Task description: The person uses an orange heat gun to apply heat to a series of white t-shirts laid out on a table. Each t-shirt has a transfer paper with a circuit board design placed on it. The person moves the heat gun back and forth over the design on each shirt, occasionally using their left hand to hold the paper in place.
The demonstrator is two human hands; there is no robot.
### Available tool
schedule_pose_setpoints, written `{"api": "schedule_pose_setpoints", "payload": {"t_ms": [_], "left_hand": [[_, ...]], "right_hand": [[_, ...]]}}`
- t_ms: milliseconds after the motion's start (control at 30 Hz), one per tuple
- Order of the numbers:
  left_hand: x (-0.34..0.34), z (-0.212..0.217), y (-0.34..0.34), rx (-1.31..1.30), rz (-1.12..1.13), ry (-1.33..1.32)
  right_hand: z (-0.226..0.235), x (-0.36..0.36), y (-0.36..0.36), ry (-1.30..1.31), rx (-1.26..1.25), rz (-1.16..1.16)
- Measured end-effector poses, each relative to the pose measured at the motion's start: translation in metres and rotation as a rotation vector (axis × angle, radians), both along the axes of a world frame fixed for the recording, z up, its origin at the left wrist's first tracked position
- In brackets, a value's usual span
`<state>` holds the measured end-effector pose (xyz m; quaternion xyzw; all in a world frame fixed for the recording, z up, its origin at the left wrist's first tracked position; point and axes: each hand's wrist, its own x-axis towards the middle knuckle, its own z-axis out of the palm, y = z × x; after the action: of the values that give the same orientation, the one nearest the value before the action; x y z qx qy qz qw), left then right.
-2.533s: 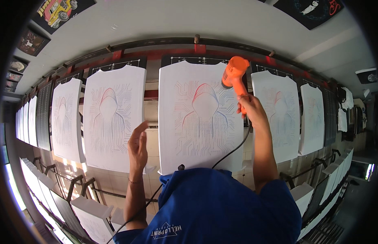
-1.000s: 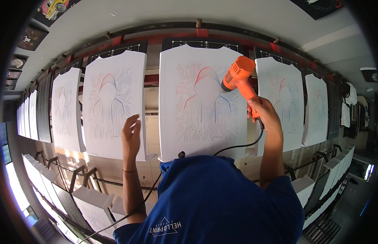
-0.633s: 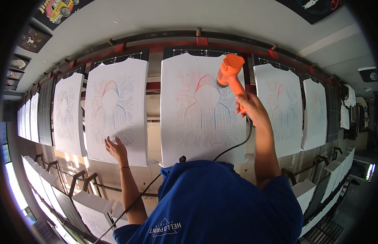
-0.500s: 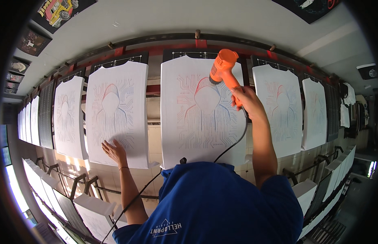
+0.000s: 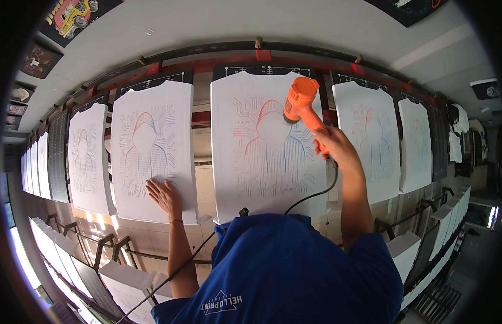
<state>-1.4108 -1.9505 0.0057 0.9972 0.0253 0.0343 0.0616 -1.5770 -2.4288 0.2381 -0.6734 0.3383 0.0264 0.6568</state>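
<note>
An orange heat gun [image 5: 300,100] is gripped by its handle in my right hand [image 5: 337,144]. Its dark nozzle hangs over the upper part of a printed white T-shirt [image 5: 224,186] on the middle board, beside the hood of a red and blue hooded figure. A cord runs from the handle back toward my body. My left hand [image 5: 164,197] has its fingers stretched out over the lower print of a second white T-shirt [image 5: 124,202] on the board to the left. Whether its palm touches the fabric I cannot tell.
More printed shirts [image 5: 364,183] lie on boards to both sides. A dark metal rail [image 5: 208,49] runs behind them. A black cable [image 5: 194,245] crosses near my left forearm. Another row of boards [image 5: 124,270] stands behind me, and dark pictures [image 5: 41,58] hang at the upper left.
My right hand and the heat gun have shifted a little nearer and to the right. My left hand has moved right across the left shirt's lower print.
</note>
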Motion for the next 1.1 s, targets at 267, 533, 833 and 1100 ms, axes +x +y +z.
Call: {"api": "schedule_pose_setpoints", "payload": {"t_ms": [267, 533, 833, 1100], "left_hand": [[0.033, -0.014, 0.049, 0.017, 0.133, -0.048], [0.048, 0.054, -0.005, -0.441, -0.067, -0.08], [0.002, 0.306, -0.103, -1.246, -0.749, -0.088], [-0.06, 0.413, -0.095, -2.139, -1.19, -0.159]], "right_hand": [[0.009, -0.032, 0.005, 0.096, 0.051, -0.021], [-0.008, -0.044, 0.0, 0.024, -0.052, -0.254], [0.002, -0.064, 0.007, 0.095, -0.02, -0.162], [0.018, -0.079, 0.018, 0.107, 0.005, -0.174]]}}
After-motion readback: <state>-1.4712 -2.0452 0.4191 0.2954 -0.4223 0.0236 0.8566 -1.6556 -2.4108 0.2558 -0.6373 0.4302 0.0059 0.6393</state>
